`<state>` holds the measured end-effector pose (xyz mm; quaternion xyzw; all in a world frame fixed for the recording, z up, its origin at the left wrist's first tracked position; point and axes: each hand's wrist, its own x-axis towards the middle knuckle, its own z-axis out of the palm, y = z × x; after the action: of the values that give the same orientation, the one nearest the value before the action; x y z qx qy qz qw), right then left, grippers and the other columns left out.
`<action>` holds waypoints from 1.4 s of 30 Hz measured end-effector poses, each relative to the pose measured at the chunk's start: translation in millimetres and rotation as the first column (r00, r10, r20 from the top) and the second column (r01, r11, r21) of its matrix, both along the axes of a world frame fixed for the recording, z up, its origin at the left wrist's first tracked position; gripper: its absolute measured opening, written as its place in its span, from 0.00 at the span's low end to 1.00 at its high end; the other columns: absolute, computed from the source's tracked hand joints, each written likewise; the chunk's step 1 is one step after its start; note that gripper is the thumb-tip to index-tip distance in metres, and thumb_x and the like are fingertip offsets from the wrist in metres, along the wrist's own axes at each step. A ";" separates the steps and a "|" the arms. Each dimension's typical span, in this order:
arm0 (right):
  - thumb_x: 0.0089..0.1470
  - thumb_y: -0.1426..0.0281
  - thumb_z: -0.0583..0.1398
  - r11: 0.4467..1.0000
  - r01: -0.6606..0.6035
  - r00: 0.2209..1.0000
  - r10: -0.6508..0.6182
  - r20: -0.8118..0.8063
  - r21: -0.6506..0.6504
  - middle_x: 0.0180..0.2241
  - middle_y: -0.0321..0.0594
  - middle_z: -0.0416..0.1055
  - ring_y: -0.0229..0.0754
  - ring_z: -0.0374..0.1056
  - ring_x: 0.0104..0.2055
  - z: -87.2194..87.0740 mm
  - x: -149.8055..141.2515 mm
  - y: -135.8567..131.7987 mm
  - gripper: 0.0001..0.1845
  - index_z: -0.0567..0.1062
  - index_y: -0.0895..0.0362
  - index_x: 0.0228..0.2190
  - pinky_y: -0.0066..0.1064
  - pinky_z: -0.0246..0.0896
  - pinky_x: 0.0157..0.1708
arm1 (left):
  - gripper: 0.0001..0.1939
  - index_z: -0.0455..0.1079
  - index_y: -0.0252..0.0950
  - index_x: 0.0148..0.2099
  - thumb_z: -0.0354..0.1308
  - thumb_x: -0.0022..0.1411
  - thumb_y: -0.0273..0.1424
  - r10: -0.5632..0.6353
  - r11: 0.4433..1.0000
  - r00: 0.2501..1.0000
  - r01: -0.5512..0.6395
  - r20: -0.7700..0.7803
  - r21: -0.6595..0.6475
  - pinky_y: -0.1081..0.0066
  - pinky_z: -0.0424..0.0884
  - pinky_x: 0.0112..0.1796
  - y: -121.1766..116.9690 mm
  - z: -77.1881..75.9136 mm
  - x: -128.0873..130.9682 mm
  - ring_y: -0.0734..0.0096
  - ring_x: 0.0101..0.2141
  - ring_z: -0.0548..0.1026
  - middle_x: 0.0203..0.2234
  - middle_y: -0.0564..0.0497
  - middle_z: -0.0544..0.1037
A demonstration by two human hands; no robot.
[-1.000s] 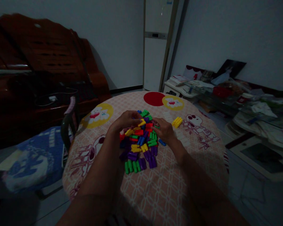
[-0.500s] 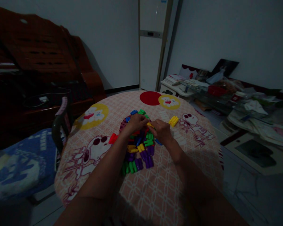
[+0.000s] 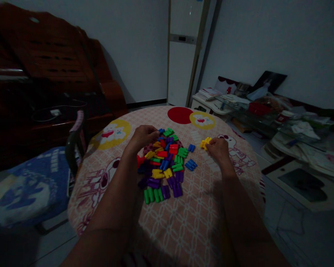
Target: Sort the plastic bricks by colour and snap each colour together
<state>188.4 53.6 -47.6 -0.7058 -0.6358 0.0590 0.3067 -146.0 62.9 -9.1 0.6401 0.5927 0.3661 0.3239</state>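
A heap of small plastic building pieces [image 3: 164, 167] in green, purple, yellow, red and blue lies in the middle of a round table [image 3: 189, 222] with a pink cartoon cloth. My left hand [image 3: 142, 135] rests curled at the heap's far left edge, fingers bent onto the pieces. My right hand [image 3: 217, 148] is off to the right of the heap, fingers closed against a small group of yellow pieces [image 3: 205, 142]. Two little clusters of blue pieces [image 3: 191, 164] lie between the heap and my right hand.
A dark wooden sofa [image 3: 44, 74] stands at the left, with a chair [image 3: 75, 144] and a blue cushion [image 3: 25, 185] by the table. A tall white cabinet [image 3: 183, 55] is at the back. Cluttered low tables [image 3: 267, 107] line the right wall.
My right hand has left the heap and moved right to the yellow pieces. My left hand has shifted to the heap's far left edge. Blue pieces now lie uncovered on the right.
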 end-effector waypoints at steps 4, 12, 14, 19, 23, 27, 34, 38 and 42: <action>0.47 0.71 0.61 1.000 0.016 0.992 -0.012 0.123 -0.025 0.28 0.46 0.78 0.45 0.74 0.32 -4.4 -5.5 -1.1 0.08 0.80 0.60 0.30 0.31 0.64 0.35 | 0.14 0.78 0.32 0.36 0.62 0.52 0.37 -0.001 0.999 0.993 -0.004 -0.116 -0.043 0.72 0.74 0.31 -2.0 0.7 -25.1 0.66 0.28 0.79 0.25 0.48 0.81; 0.51 0.68 0.61 0.998 0.054 0.928 -0.045 0.369 -0.013 0.33 0.50 0.78 0.48 0.73 0.37 -10.3 -6.9 -6.3 0.08 0.78 0.60 0.31 0.33 0.61 0.37 | 0.10 0.80 0.35 0.34 0.62 0.47 0.32 -0.193 0.976 0.909 0.140 -0.370 -0.166 0.76 0.68 0.27 -11.0 8.8 -32.2 0.70 0.27 0.76 0.25 0.51 0.82; 0.52 0.66 0.62 0.996 0.084 0.932 -0.085 0.352 0.018 0.33 0.49 0.78 0.48 0.73 0.36 -3.0 -10.5 -10.5 0.10 0.78 0.59 0.33 0.33 0.60 0.35 | 0.11 0.80 0.35 0.35 0.63 0.48 0.32 -0.169 0.980 0.901 0.110 -0.399 -0.165 0.76 0.67 0.28 -10.0 7.7 -32.9 0.69 0.28 0.77 0.26 0.51 0.82; 0.57 0.66 0.60 0.958 -0.285 0.942 0.280 0.187 0.002 0.31 0.42 0.78 0.43 0.73 0.34 22.9 -54.8 -34.7 0.10 0.80 0.57 0.33 0.30 0.59 0.35 | 0.12 0.81 0.34 0.36 0.62 0.48 0.32 -0.121 0.989 0.893 0.071 -0.434 -0.130 0.75 0.67 0.29 -6.8 4.2 -34.6 0.67 0.29 0.77 0.28 0.49 0.83; 0.57 0.66 0.63 0.641 -0.719 0.638 0.762 0.110 -0.270 0.33 0.39 0.80 0.42 0.74 0.37 25.9 -108.7 -60.9 0.11 0.81 0.54 0.41 0.28 0.59 0.36 | 0.13 0.80 0.35 0.38 0.61 0.50 0.33 -0.140 0.988 0.887 0.100 -0.440 -0.114 0.75 0.67 0.29 -6.0 4.6 -32.0 0.68 0.29 0.77 0.27 0.50 0.82; 0.56 0.62 0.64 0.561 -0.734 0.499 0.828 0.255 -0.382 0.41 0.44 0.80 0.47 0.75 0.45 13.4 -138.7 -74.5 0.18 0.78 0.52 0.48 0.31 0.60 0.39 | 0.15 0.81 0.36 0.40 0.62 0.50 0.34 -0.121 0.992 0.885 0.095 -0.450 -0.081 0.74 0.68 0.31 -4.9 5.4 -27.5 0.66 0.31 0.78 0.29 0.50 0.83; 0.65 0.65 0.53 0.559 -0.724 0.429 0.824 0.370 -0.405 0.39 0.47 0.80 0.47 0.76 0.41 10.3 -146.8 -80.5 0.16 0.79 0.55 0.44 0.31 0.61 0.37 | 0.15 0.80 0.36 0.41 0.61 0.52 0.35 -0.151 0.988 0.908 0.131 -0.391 -0.077 0.73 0.70 0.33 -2.7 0.4 -21.3 0.65 0.32 0.79 0.29 0.50 0.83; 0.62 0.67 0.56 0.541 -0.735 0.411 0.835 0.367 -0.408 0.39 0.46 0.80 0.47 0.76 0.42 12.7 -149.5 -84.3 0.15 0.77 0.54 0.47 0.31 0.62 0.37 | 0.14 0.80 0.36 0.41 0.61 0.52 0.35 -0.149 0.989 0.889 0.127 -0.432 -0.079 0.73 0.70 0.33 -0.7 0.0 -22.3 0.65 0.32 0.79 0.30 0.49 0.83; 0.61 0.65 0.57 0.526 -0.762 0.405 0.842 0.357 -0.377 0.39 0.45 0.80 0.49 0.76 0.42 10.2 -151.4 -87.5 0.16 0.76 0.54 0.48 0.32 0.63 0.37 | 0.16 0.81 0.36 0.42 0.60 0.51 0.34 -0.125 0.992 0.874 0.117 -0.470 -0.048 0.72 0.70 0.35 -0.3 2.4 -23.9 0.64 0.34 0.79 0.32 0.48 0.83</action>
<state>37.0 -33.8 -37.4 -0.3225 -0.9444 0.0631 0.0086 -169.9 62.6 -6.8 0.7427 0.6158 0.1730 0.1981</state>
